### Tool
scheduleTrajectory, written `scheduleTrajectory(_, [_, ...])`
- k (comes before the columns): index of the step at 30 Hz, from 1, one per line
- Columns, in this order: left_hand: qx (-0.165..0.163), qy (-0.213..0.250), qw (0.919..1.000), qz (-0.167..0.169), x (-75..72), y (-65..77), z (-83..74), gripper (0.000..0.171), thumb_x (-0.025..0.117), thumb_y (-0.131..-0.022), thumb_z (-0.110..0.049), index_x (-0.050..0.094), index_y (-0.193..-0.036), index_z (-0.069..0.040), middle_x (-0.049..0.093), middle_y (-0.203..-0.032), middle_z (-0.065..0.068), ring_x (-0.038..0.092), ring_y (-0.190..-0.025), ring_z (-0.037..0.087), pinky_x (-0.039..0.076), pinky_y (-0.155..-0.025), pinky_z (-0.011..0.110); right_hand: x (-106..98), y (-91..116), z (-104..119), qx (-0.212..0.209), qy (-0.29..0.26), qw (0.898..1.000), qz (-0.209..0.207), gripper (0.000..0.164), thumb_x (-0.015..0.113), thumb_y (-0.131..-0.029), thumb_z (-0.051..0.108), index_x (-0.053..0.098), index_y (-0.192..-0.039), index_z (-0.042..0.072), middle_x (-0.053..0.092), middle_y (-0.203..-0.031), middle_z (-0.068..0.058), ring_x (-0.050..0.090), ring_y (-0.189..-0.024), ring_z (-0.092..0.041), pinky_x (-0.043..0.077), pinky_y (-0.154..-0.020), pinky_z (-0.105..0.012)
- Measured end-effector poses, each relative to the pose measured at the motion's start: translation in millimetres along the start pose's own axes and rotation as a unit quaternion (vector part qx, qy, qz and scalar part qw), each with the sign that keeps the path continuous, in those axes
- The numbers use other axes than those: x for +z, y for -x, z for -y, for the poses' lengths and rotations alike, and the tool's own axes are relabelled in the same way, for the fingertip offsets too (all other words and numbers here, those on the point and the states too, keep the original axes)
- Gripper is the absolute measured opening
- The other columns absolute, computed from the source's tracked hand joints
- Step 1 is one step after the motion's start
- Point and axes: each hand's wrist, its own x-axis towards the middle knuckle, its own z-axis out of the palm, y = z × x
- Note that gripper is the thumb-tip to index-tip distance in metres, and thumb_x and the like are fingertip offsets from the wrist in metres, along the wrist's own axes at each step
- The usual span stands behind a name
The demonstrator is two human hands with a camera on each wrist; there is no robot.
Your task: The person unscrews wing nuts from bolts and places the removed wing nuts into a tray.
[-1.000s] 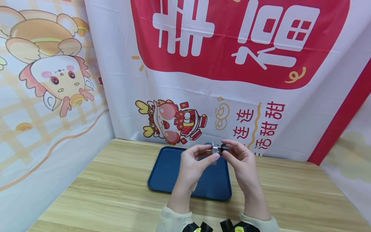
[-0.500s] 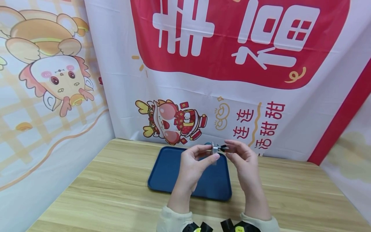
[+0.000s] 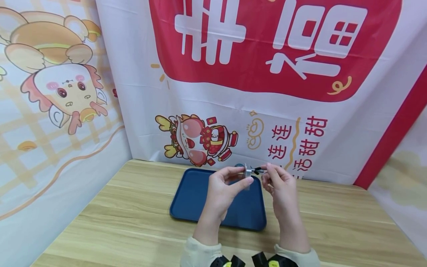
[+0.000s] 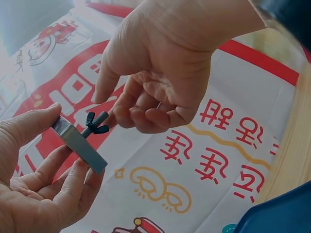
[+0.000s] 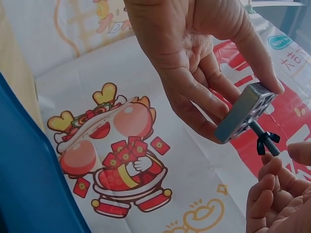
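Clearly, a black wing nut (image 5: 267,142) encircles a ridged metal bolt (image 4: 101,118).

the metal block (image 5: 237,118) looks smooth, the metal bolt (image 5: 256,129) ridged, the tray (image 3: 194,200) matt plastic.

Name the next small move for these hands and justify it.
Probably pinch the wing nut with the right grip and give it a small turn. The wing nut sits partway along the threaded rod, thread showing on both sides. The left grip holds the metal block, and the right thumb stands clear of the wing nut. Which way to turn, these views don't settle.
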Motion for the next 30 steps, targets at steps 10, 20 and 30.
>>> scheduleTrajectory(10, [0.006,-0.001,1.0000,0.005,1.5,-0.7,0.3,0.034,0.077,-0.086,-0.012,0.070,-0.118,-0.002,0.069,-0.111,0.017,0.063,-0.103,0.019,0.058,-0.088,0.031,4.6,0.6,-0.1,-0.002,0.004,1.000,0.009,0.032,0.057,-0.101,0.025,0.074,-0.074,0.025,0.059,-0.064,0.007,0.055,-0.065,-0.007,0.050,-0.067,-0.022])
scheduleTrajectory(20, [0.004,0.002,1.0000,0.005,1.3,-1.2,0.7,0.034,0.077,-0.087,-0.011,0.069,-0.118,-0.001,0.069,-0.111,0.018,0.063,-0.103,0.019,0.059,-0.087,0.031,1.9,0.6,-2.8,-0.025,0.002,0.999,0.032,0.030,0.058,-0.101,0.021,0.077,-0.077,0.026,0.065,-0.071,0.006,0.061,-0.074,-0.008,0.057,-0.075,-0.023])
scheduleTrajectory(30, [0.006,0.000,1.0000,0.007,0.2,-0.7,1.3,0.034,0.077,-0.087,-0.011,0.069,-0.119,-0.002,0.068,-0.111,0.018,0.062,-0.102,0.019,0.059,-0.086,0.031,-1.2,1.0,-2.9,-0.053,0.006,0.997,0.059,0.024,0.060,-0.100,0.017,0.077,-0.085,0.026,0.068,-0.091,0.005,0.068,-0.083,-0.008,0.059,-0.083,-0.024])
